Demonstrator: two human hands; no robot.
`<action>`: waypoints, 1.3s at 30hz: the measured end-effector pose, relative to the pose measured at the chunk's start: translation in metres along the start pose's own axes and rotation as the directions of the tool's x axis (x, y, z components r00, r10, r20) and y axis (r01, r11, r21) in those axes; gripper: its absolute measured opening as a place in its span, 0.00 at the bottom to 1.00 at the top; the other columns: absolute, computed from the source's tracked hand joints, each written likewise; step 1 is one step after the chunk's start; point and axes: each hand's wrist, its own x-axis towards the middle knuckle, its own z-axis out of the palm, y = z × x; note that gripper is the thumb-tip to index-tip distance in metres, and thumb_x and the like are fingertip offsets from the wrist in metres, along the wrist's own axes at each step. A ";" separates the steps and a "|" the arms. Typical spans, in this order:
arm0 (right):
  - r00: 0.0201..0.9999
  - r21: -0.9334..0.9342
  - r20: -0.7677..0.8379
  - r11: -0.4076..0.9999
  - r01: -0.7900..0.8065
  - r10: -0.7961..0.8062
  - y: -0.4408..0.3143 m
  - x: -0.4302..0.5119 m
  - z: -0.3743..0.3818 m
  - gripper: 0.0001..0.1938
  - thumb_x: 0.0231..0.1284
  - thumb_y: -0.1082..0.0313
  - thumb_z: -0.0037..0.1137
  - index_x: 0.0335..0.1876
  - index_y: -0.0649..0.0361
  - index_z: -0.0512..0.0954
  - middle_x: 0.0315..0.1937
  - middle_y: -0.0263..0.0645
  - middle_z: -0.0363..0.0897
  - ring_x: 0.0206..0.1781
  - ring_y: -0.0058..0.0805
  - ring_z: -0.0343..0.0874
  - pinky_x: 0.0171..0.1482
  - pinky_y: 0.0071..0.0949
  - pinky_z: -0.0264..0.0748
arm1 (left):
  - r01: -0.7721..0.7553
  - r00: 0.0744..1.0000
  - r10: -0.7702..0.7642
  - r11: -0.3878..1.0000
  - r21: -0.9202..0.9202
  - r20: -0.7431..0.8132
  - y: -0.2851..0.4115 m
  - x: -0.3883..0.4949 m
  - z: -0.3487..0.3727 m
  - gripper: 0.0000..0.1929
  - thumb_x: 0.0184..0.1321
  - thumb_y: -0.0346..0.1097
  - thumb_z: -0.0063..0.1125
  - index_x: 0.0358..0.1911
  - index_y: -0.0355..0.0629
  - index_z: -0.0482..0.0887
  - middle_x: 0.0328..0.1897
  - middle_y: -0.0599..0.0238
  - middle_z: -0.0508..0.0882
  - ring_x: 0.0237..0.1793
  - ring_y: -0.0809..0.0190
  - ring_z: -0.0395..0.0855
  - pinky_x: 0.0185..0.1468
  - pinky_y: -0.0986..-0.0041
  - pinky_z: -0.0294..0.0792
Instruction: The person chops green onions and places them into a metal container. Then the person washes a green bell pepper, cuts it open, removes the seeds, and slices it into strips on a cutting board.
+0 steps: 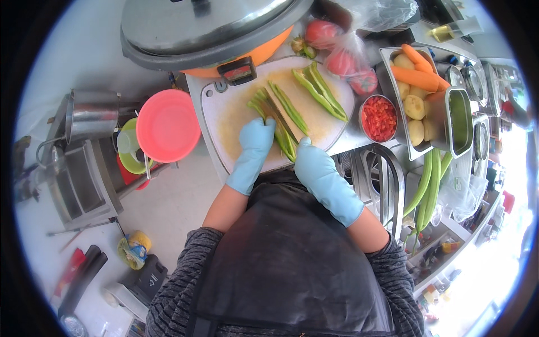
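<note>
My right hand, in a light blue glove, is closed on the handle end of a kitchen knife. The blade lies lengthwise over a green pepper piece on the white cutting board. My left hand, gloved too, presses its fingers on the green pepper just left of the blade. Right of the knife lies a narrow green pepper strip. Farther right is an opened green pepper, its hollow side up.
A steel bowl of diced red pieces stands right of the board, beside a metal tray of potatoes and carrots. Bagged tomatoes lie behind. A large lidded orange pot borders the board's far left; a pink basin is left.
</note>
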 end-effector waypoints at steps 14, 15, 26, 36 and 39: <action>0.984 0.038 0.174 0.998 -0.051 0.043 0.017 -0.033 -0.005 0.22 0.56 0.73 0.41 0.56 0.77 0.61 0.26 0.48 0.80 0.29 0.41 0.82 0.29 0.36 0.78 | 0.079 0.997 -0.082 0.980 -0.185 -0.007 -0.002 -0.002 0.005 0.22 0.58 0.51 0.45 0.19 0.39 0.79 0.12 0.56 0.78 0.20 0.50 0.80 0.31 0.61 0.70; 0.982 0.054 0.184 0.997 -0.052 0.041 0.018 -0.034 -0.006 0.22 0.56 0.73 0.41 0.55 0.78 0.61 0.26 0.49 0.80 0.29 0.41 0.82 0.29 0.36 0.78 | 0.065 0.997 -0.070 0.981 -0.181 -0.022 -0.001 -0.002 0.006 0.22 0.58 0.51 0.45 0.19 0.39 0.79 0.12 0.56 0.78 0.20 0.50 0.80 0.31 0.61 0.70; 0.988 0.132 0.150 0.989 -0.063 0.043 0.032 -0.054 -0.001 0.12 0.63 0.64 0.40 0.37 0.69 0.66 0.23 0.54 0.77 0.28 0.51 0.79 0.32 0.44 0.74 | 0.042 0.993 -0.062 0.979 -0.197 -0.098 0.004 -0.007 0.001 0.21 0.58 0.48 0.50 0.22 0.34 0.79 0.15 0.52 0.79 0.19 0.53 0.79 0.28 0.65 0.69; 0.983 0.121 0.176 0.989 -0.082 0.060 0.057 -0.079 0.005 0.12 0.62 0.62 0.42 0.36 0.67 0.66 0.22 0.56 0.76 0.27 0.52 0.78 0.30 0.47 0.72 | 0.101 0.991 -0.120 0.958 -0.269 -0.058 -0.008 0.009 -0.003 0.22 0.60 0.49 0.46 0.21 0.35 0.79 0.14 0.55 0.80 0.18 0.53 0.80 0.29 0.64 0.71; 0.992 0.157 0.130 0.987 -0.026 0.005 0.067 -0.082 0.000 0.12 0.62 0.62 0.42 0.37 0.66 0.66 0.21 0.56 0.76 0.26 0.53 0.77 0.29 0.48 0.71 | 0.125 0.992 -0.124 0.965 -0.232 0.019 -0.005 0.007 -0.011 0.22 0.60 0.49 0.47 0.21 0.35 0.79 0.13 0.56 0.79 0.16 0.56 0.79 0.27 0.67 0.70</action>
